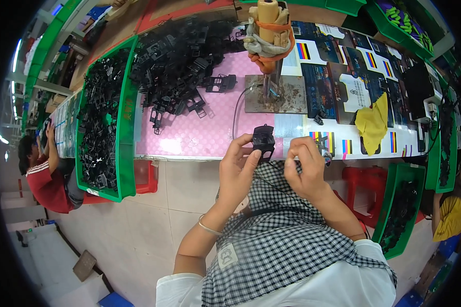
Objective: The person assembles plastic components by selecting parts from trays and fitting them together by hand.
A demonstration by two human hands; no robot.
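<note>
A small black plastic frame part (263, 139), with openings through it, is pinched upright between the thumb and fingers of my left hand (238, 166). It is over the table's front edge, close to my apron. To the right of it, and apart from it, my right hand (307, 166) is closed with curled fingers. Whatever those fingers may hold is too small or hidden to make out. Beyond the part stands a metal post on a rusty base plate (293, 102), its top wrapped in cloth and bands (267, 38).
A heap of black plastic parts (182, 61) covers the back left of the pink mat (184, 140). Green bins (126, 138) with similar parts flank the table, one low at right (389, 225). A yellow cloth (372, 125) lies on the right. Other people sit at both sides.
</note>
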